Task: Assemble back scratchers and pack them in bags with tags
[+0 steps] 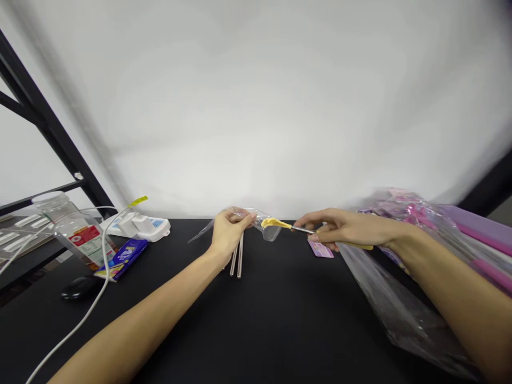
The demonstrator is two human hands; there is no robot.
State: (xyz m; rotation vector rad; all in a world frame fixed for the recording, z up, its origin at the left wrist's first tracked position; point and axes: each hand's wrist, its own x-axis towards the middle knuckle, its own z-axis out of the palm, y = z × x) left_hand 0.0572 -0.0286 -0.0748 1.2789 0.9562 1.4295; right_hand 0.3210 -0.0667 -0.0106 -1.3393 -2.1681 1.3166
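My right hand [334, 226] is closed on a yellow back scratcher [277, 223] with a hand-shaped head and a metal shaft. Its head points left, at the mouth of a clear plastic bag [272, 233]; whether it is inside cannot be told. Pinched between the thumb and fingers of my left hand [229, 229] is the same bag, with part of it hanging out to the left. Thin metal rods [239, 261] lie on the black table below my left hand, their far ends hidden by it. Behind my right fingers is a small pink-purple card [321, 249].
On the left stand a clear plastic jar [82, 229] and a white power strip [158, 228], with a blue packet [126, 257], a black mouse [82, 288] and a white cable [94, 304]. Pink items in clear packaging [418, 216] are piled at right. A white wall rises behind.
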